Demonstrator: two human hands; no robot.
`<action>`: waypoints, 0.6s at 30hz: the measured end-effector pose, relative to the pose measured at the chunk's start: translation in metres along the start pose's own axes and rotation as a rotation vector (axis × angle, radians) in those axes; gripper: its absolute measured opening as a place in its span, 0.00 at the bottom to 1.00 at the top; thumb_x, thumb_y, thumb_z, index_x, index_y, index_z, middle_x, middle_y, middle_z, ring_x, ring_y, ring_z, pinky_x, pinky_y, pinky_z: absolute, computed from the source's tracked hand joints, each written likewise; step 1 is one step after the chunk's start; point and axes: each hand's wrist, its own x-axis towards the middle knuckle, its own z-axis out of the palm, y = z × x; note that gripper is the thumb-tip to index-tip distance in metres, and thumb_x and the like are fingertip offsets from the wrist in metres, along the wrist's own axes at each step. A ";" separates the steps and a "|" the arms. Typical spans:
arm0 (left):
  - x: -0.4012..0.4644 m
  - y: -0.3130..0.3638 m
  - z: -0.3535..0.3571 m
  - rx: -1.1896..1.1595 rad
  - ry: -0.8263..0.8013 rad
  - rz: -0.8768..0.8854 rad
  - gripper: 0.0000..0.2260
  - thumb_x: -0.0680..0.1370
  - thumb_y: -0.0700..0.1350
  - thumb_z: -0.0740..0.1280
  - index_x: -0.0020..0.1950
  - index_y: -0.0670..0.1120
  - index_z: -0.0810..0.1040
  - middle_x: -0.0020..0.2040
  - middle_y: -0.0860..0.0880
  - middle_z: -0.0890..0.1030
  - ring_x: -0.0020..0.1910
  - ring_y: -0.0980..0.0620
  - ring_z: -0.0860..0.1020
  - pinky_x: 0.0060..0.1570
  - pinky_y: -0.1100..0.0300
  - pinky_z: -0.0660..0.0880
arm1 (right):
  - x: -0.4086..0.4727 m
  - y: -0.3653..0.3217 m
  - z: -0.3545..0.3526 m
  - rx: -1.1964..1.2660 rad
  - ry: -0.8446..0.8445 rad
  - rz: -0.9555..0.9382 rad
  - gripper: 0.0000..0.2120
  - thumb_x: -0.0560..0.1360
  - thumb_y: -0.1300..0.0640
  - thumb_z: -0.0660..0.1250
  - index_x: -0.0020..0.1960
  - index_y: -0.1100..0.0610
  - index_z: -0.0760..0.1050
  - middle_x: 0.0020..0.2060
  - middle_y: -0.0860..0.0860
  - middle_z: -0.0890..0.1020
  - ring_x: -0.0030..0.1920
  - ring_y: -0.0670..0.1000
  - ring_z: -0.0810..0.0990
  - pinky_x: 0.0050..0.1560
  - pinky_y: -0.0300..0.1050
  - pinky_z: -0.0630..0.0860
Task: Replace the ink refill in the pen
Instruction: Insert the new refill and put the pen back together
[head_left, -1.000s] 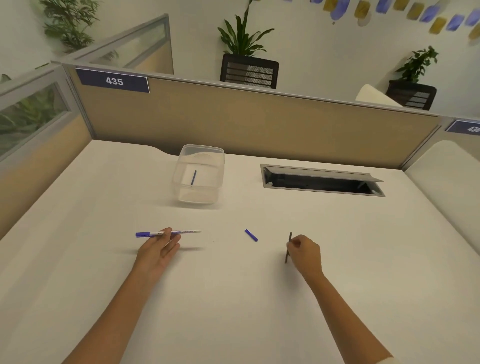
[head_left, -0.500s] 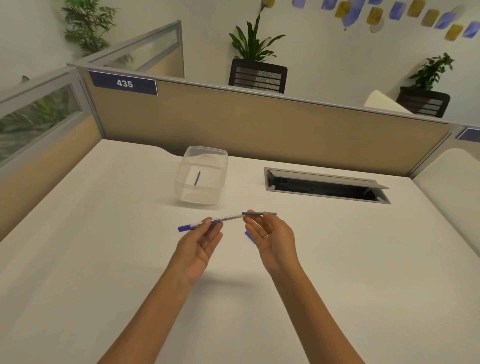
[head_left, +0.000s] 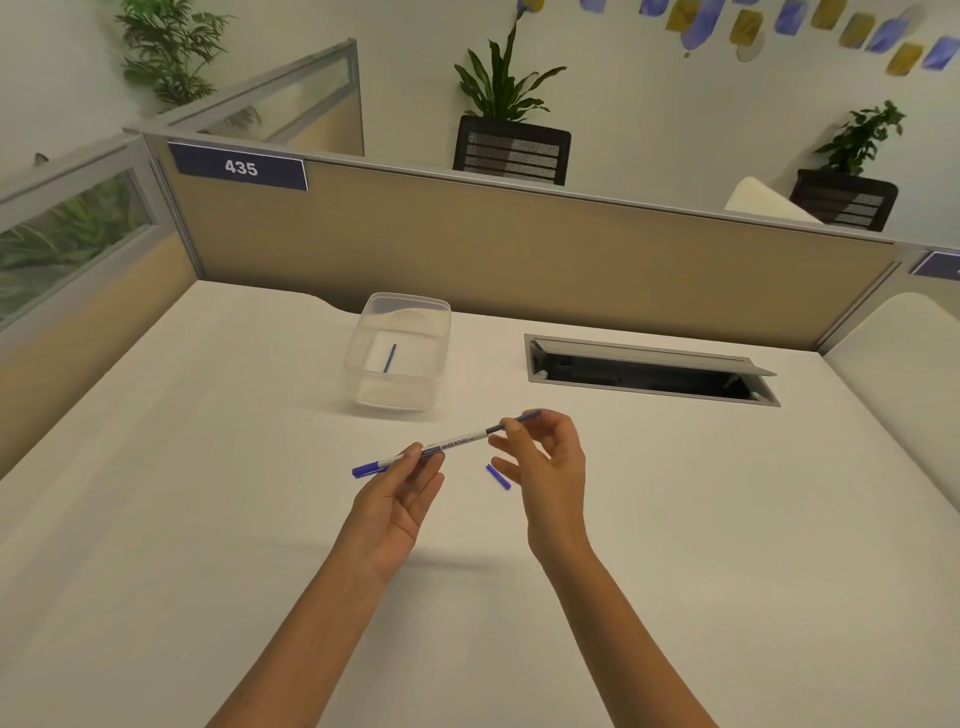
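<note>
My left hand (head_left: 397, 496) holds a white pen (head_left: 447, 447) with a blue cap end above the white desk, tilted up to the right. A dark ink refill (head_left: 511, 422) sticks out of the pen's right end, pinched between the thumb and forefinger of my right hand (head_left: 545, 467). A small blue pen piece (head_left: 497, 476) lies on the desk just below the hands. A clear plastic container (head_left: 401, 349) farther back holds another thin blue refill (head_left: 389, 358).
The white desk (head_left: 208, 519) is bounded by a tan partition (head_left: 519, 249) at the back and left. An open cable hatch (head_left: 649, 370) sits at the back right. Another desk edge (head_left: 904, 364) lies at far right.
My right hand picked the dark refill off the desk and brought it to the pen's open end; my left hand lifted the pen to the middle. The refill now sits partly inside the barrel.
</note>
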 end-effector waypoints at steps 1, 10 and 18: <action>0.001 -0.001 0.000 -0.017 -0.002 -0.018 0.06 0.75 0.38 0.66 0.49 0.38 0.80 0.41 0.43 0.86 0.41 0.50 0.85 0.43 0.57 0.81 | 0.001 0.002 0.000 -0.072 -0.026 -0.037 0.05 0.74 0.58 0.68 0.50 0.52 0.75 0.45 0.50 0.83 0.44 0.50 0.84 0.37 0.37 0.80; 0.027 0.006 -0.022 -0.166 0.016 -0.159 0.06 0.74 0.40 0.67 0.48 0.41 0.79 0.39 0.46 0.85 0.39 0.54 0.84 0.36 0.59 0.81 | 0.023 0.027 -0.009 -0.338 -0.122 0.036 0.12 0.72 0.56 0.71 0.54 0.50 0.76 0.43 0.45 0.82 0.44 0.47 0.81 0.37 0.35 0.78; 0.057 0.016 -0.062 0.178 0.111 -0.028 0.06 0.76 0.38 0.64 0.51 0.44 0.78 0.44 0.48 0.85 0.45 0.53 0.83 0.49 0.56 0.78 | 0.054 0.082 -0.043 -0.591 -0.057 0.127 0.08 0.73 0.59 0.67 0.52 0.54 0.77 0.42 0.45 0.81 0.44 0.44 0.78 0.39 0.36 0.76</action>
